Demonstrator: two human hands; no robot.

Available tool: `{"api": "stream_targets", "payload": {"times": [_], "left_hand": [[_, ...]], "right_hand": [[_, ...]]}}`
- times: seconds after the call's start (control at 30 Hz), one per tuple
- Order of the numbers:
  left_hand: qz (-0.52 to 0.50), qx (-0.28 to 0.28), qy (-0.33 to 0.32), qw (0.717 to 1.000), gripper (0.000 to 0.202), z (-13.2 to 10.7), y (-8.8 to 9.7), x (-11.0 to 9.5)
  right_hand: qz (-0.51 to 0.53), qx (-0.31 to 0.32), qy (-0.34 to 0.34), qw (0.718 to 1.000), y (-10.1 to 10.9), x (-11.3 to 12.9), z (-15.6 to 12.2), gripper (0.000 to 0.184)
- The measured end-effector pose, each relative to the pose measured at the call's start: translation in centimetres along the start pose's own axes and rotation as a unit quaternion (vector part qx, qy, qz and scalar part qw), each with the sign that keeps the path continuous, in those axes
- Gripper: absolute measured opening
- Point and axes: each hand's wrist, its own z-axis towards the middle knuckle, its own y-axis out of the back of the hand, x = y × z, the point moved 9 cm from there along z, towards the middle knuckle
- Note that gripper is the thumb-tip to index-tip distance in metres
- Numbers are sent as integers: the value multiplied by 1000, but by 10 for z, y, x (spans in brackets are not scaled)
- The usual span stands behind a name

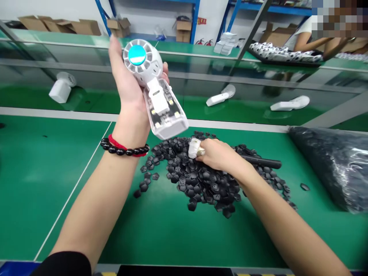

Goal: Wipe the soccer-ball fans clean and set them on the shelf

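Above the table [43, 184], left hand [126, 82] wraps a fan [152, 86], raised over the pile [201, 176]. Bag [333, 165] right of pile holds dark parts, unclear which. Right hand [220, 155] rests on pile, holding a black tool [264, 161], covered fingertip [194, 148] picking. Step: fetching a piece; next needs one piece pinched alone.

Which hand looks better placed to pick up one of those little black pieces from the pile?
The right hand. It already rests on the pile of black pieces, its fingers down among them. The left hand is raised above the table, wrapped around the white handheld fan, so it probably isn't free.
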Motion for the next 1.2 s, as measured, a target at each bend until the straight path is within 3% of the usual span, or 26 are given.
{"api": "stream_targets", "payload": {"times": [0.07,0.17,0.27,0.33,0.43,0.53,0.63,0.77,0.9,1.03,1.2], "left_hand": [[45,40,-40,997,53,-5,-11,-7],[90,73,-64,991,36,-9,-22,-8],[126,106,-88,982,22,-12,-31,-9],[153,136,-132,970,22,-20,-39,-15],[204,183,-208,939,20,-41,-55,-22],[280,210,-242,905,19,-62,-68,-19],[325,225,-240,887,24,-74,-78,-11],[365,228,-220,875,29,-76,-83,-1],[363,227,-145,892,30,-71,-80,10],[299,255,-59,918,32,-71,-83,22],[316,238,-70,916,28,-78,-85,17]], "right_hand": [[20,-5,2,1000,1,-1,1,5],[74,-22,12,997,17,-4,-2,6],[126,-82,16,988,56,-9,-12,14],[159,-158,12,974,91,-12,-26,19],[244,-323,40,914,142,-12,-63,18],[302,-448,104,835,169,-2,-102,10],[303,-507,146,793,174,10,-123,10],[248,-555,169,776,172,19,-129,10],[169,-595,212,756,171,24,-135,19],[92,-578,271,764,167,39,-134,23],[15,-613,302,730,164,52,-143,17]]}}
